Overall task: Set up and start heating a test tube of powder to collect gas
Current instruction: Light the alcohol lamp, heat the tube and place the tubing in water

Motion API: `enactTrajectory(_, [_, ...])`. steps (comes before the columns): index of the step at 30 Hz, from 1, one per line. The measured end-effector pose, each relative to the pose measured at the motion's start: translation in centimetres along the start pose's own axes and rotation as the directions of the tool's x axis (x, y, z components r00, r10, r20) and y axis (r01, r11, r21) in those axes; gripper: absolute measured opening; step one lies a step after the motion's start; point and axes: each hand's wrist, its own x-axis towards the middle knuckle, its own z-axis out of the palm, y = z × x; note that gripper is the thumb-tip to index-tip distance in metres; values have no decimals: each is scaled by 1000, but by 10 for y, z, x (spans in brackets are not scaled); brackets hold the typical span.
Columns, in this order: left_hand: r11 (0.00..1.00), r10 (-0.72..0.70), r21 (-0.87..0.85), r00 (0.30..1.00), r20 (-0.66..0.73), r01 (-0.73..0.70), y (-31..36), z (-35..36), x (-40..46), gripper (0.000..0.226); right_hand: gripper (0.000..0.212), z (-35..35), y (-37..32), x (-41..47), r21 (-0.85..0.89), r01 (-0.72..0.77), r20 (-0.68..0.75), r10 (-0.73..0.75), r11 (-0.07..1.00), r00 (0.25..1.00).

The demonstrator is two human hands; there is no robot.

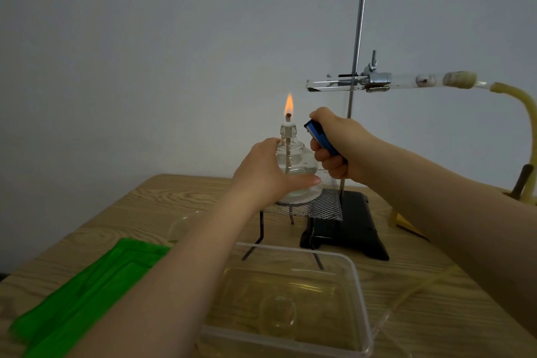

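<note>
**Inspector A:** On the wire gauze over the black tripod, 1 glass alcohol lamp stands upright and lit; an orange flame rises from the wick. State of the hands?

**Inspector B:** Left hand is cupped around the lamp's left side, thumb lying along the base, fingers touching the glass. Right hand is closed in a fist around a blue lighter, just beside the lamp on its right, the lighter's top pointing toward the wick. No flame visible at the lighter.

**Inspector A:** Location of the test tube?

**Inspector B:** The test tube lies near horizontal in a metal clamp on the stand rod, above and to the right of the flame, apart from it. Dark powder shows at its closed left end. The right end carries a pale stopper; a yellow rubber hose leads off it and curves down at the right edge.

**Inspector A:** Remaining items on the counter?

**Inspector B:** The stand's black base sits behind the tripod. 1 clear plastic tub is nearest the camera, with a round glass item inside; I cannot tell what it is. 1 green cloth lies at the left. A clear round dish sits beyond the cloth, partly hidden by the left forearm.
</note>
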Motion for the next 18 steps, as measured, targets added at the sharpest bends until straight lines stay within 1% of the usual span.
enactTrajectory(8, [1000,11,7,1000,-7,-10,2,-1,-2,75,47,-13,18,-1,39,-47,-59,49,998,997])
enactTrajectory(13, [1000,18,-6,1000,9,-18,3,-3,-4,81,45,-25,38,3,59,-45,-188,55,997,981])
enactTrajectory(16, [1000,19,-10,1000,11,-19,4,-3,-5,82,42,-32,51,9,102,-66,-242,89,993,966])
enactTrajectory(18, [1000,20,-8,1000,12,-20,4,-3,-7,83,39,-36,61,16,96,-102,-273,125,990,954])
